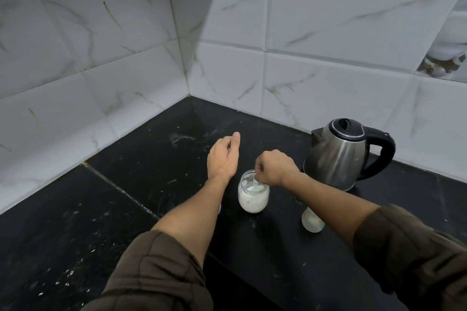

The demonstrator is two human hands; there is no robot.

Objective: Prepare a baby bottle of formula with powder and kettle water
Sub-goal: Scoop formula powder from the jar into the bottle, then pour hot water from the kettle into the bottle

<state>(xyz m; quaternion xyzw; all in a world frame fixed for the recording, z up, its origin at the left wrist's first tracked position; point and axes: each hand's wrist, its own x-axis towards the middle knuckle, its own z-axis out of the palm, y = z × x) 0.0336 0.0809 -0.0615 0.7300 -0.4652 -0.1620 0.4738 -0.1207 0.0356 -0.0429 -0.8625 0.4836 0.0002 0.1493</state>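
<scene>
Head view showed the right hand (274,168) pinched on a thin pale scoop (255,182) dipped into the round glass jar (253,195) of white powder directly beneath it. The left hand (223,155) hovered loosely open, holding nothing, just left of the jar. The baby bottle (312,222) stood under the right forearm; the brushed-steel kettle (338,156) sat beyond. Lifting the scoop level and slowly would likely keep powder off the speckled black surface (141,149).

no readable text, labels or numbers, faint bottle (312,221) markings illegible
</scene>
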